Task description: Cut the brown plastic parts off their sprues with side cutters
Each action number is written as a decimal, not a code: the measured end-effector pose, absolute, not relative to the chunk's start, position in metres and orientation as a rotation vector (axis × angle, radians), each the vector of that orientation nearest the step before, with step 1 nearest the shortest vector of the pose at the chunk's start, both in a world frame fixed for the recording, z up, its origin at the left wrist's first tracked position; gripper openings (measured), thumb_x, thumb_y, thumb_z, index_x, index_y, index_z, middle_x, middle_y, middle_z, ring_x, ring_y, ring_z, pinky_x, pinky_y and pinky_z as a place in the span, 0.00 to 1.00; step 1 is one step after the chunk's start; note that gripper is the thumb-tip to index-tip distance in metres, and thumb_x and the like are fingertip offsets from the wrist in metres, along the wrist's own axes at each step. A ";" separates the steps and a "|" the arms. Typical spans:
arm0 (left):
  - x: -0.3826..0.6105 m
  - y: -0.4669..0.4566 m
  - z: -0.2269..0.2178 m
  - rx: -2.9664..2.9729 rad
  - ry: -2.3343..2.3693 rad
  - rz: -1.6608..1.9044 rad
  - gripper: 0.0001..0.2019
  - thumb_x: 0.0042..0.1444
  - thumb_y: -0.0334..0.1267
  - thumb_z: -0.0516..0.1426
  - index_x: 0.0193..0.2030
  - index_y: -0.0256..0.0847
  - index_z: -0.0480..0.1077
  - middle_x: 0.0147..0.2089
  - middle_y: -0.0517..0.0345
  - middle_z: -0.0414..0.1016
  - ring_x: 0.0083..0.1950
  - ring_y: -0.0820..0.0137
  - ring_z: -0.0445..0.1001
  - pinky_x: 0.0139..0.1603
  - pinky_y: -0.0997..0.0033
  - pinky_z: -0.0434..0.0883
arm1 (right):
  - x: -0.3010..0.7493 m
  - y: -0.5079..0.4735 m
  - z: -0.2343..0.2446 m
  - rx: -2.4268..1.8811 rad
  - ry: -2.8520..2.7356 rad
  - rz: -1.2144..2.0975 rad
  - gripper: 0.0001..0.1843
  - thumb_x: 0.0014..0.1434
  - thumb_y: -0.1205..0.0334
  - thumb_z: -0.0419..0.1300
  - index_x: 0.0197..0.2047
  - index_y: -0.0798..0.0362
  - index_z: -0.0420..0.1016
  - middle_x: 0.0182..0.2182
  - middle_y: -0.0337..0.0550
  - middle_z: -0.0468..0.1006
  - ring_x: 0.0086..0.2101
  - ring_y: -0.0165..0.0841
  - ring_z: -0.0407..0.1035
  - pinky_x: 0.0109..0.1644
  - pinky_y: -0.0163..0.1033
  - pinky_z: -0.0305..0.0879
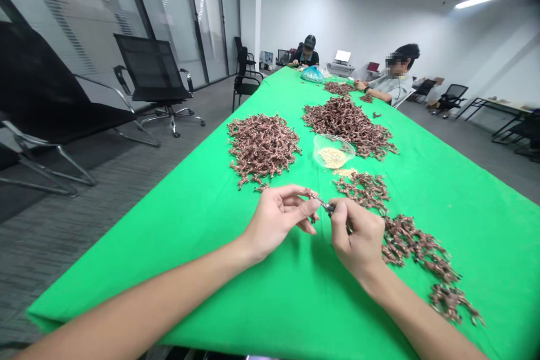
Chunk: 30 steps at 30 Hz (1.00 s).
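Observation:
My left hand point(278, 219) pinches a small brown piece between thumb and fingers over the green tablecloth point(236, 270). My right hand point(356, 236) is closed around a small metal tool point(324, 205) whose tip meets the piece held by the left hand. A heap of the same small brown pieces point(262, 145) lies just beyond my left hand. A looser trail of brown pieces point(405, 236) runs along the table to the right of my right hand.
A clear plastic bowl point(333, 152) with pale bits stands past my hands, a bigger brown heap point(350, 124) behind it. Two people sit at the far end, one on the right point(390, 81), one at the head point(306, 53). Black chairs point(156, 76) stand left.

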<state>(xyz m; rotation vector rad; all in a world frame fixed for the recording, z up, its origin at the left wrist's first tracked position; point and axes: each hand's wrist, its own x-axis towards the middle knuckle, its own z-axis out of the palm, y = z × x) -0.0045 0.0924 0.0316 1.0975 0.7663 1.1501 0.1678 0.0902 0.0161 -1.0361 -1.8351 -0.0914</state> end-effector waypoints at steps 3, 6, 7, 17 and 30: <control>-0.005 0.093 0.030 1.111 0.795 1.207 0.19 0.49 0.42 0.70 0.43 0.33 0.75 0.31 0.54 0.81 0.25 0.69 0.79 0.28 0.71 0.77 | 0.166 0.089 0.016 -1.069 -1.785 0.050 0.16 0.69 0.63 0.50 0.33 0.55 0.75 0.21 0.36 0.71 0.19 0.27 0.64 0.25 0.34 0.58; -0.006 0.093 0.029 1.106 0.813 1.240 0.19 0.46 0.40 0.71 0.42 0.34 0.75 0.29 0.56 0.81 0.23 0.69 0.79 0.26 0.73 0.77 | 0.169 0.091 0.016 -1.062 -1.776 0.103 0.16 0.69 0.62 0.50 0.33 0.55 0.75 0.23 0.37 0.73 0.21 0.28 0.66 0.26 0.34 0.59; -0.006 0.093 0.030 1.103 0.816 1.241 0.19 0.45 0.39 0.71 0.42 0.34 0.75 0.29 0.56 0.81 0.23 0.69 0.79 0.25 0.74 0.76 | 0.170 0.091 0.016 -1.055 -1.777 0.105 0.16 0.69 0.62 0.51 0.33 0.55 0.75 0.23 0.38 0.73 0.21 0.28 0.67 0.27 0.34 0.59; -0.006 0.091 0.032 1.111 0.853 1.243 0.22 0.43 0.41 0.72 0.42 0.34 0.74 0.29 0.56 0.81 0.23 0.67 0.80 0.25 0.73 0.76 | 0.170 0.091 0.018 -1.029 -1.799 0.113 0.16 0.69 0.62 0.50 0.32 0.54 0.74 0.22 0.37 0.72 0.20 0.28 0.65 0.26 0.34 0.58; -0.005 0.090 0.033 1.103 0.843 1.239 0.22 0.44 0.42 0.72 0.42 0.33 0.73 0.29 0.55 0.81 0.23 0.68 0.80 0.25 0.74 0.75 | 0.171 0.092 0.017 -1.030 -1.819 0.051 0.15 0.69 0.63 0.51 0.34 0.55 0.75 0.24 0.38 0.73 0.21 0.28 0.66 0.27 0.34 0.60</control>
